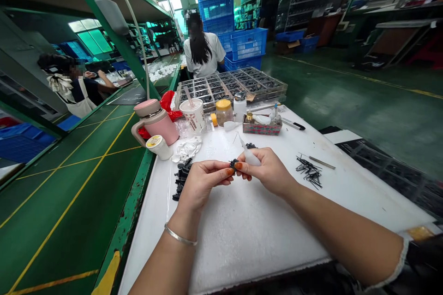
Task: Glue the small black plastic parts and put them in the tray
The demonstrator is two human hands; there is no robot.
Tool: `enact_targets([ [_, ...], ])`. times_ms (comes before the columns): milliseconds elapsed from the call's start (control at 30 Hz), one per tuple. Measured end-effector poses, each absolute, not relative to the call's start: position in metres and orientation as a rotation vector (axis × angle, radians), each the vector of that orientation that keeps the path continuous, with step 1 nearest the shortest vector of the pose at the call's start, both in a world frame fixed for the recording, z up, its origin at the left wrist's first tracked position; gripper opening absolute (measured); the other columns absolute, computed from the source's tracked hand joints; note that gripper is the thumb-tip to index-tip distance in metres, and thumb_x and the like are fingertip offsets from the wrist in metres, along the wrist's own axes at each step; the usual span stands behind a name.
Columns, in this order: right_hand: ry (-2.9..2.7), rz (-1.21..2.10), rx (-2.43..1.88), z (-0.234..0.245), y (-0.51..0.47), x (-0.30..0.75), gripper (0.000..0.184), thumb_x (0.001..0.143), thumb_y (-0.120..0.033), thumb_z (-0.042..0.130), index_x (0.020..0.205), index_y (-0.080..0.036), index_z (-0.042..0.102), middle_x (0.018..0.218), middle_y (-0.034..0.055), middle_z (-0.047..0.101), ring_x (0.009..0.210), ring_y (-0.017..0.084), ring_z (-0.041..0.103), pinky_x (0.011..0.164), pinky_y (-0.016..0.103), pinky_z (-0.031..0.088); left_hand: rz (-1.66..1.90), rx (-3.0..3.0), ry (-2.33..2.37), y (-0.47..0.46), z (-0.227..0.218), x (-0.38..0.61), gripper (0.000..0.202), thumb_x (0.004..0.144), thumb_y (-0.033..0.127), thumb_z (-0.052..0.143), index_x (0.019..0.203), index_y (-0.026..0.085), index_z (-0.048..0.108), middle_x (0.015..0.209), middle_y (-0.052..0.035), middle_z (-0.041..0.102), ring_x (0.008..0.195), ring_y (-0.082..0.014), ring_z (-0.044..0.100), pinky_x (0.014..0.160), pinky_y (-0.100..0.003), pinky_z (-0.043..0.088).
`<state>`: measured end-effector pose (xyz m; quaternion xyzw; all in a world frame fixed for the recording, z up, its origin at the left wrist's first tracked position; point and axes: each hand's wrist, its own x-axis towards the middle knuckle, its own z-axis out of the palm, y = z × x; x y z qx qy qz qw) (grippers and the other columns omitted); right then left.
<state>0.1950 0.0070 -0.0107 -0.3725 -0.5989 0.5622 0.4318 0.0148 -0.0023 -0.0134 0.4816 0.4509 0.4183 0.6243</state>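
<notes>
Seated view along a white-topped workbench [249,244] on a green-floored factory line. At the far end, a co-worker [202,46] stands beyond a metal-framed tray [230,85] of compartments holding dark parts, with stacked blue crates [214,18] farther off. Far left on the bench stand a pink tumbler [155,122] and a paper cup [193,115]; far right lies a marker pen [293,123]. Near my left hand, a heap of black moulded pieces [182,179] lies on the bench; to the right, a loose cluster of thin black pins [309,171]. Centre: my hands are raised just above the bench and closed in a pinch. My left hand [204,185] holds the small black part [234,164] between thumb and fingertips, directly beside my right hand [266,170], which grasps the white squeeze bottle [251,157], its fine nozzle pointing far left. The part appears light, stiff and easily dropped; it is best held by its edges with the fingertips.
</notes>
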Motion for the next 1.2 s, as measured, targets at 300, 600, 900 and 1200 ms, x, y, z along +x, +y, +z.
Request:
enact_targets([
  [300,-1.243,1.226,-0.839,-0.001,0.028,0.228,0.029,0.073,-0.038,0.071,0.063,-0.014,0.059,0.055,0.0018,0.06,0.046,0.009,0.049,0.044,0.023,0.038,1.232,1.095,1.154,0.002,-0.011,0.012,0.024,0.069,0.031,0.076,0.087,0.016,0.071,0.078,-0.004,0.07,0.071,-0.0122,0.064,0.06,-0.018,0.051],
  [600,-1.033,1.307,-0.794,-0.001,0.036,0.233,0.023,0.071,-0.031,0.07,0.062,-0.014,0.056,0.054,-0.0003,0.057,0.045,0.008,0.046,0.043,0.021,0.034,0.787,1.956,1.376,0.032,-0.015,0.051,0.011,0.074,0.026,0.063,0.076,0.022,0.074,0.076,-0.0044,0.072,0.072,-0.0198,0.063,0.069,-0.03,0.049],
  [900,-0.846,1.176,-0.824,-0.003,0.041,0.235,0.019,0.069,-0.027,0.069,0.062,-0.015,0.056,0.052,-0.0011,0.055,0.045,0.008,0.045,0.043,0.021,0.032,0.623,2.307,1.409,0.067,-0.036,0.095,0.02,0.07,0.011,0.058,0.071,0.023,0.074,0.079,-0.0067,0.07,0.078,-0.0235,0.061,0.075,-0.032,0.042],
  [1200,-0.908,1.162,-0.834,-0.005,0.041,0.235,0.019,0.071,-0.028,0.068,0.065,-0.016,0.056,0.052,-0.0018,0.055,0.044,0.008,0.044,0.043,0.021,0.033,0.776,2.007,1.369,0.065,-0.031,0.087,0.01,0.074,0.023,0.06,0.074,0.019,0.07,0.075,-0.0052,0.069,0.073,-0.0189,0.061,0.072,-0.031,0.048],
])
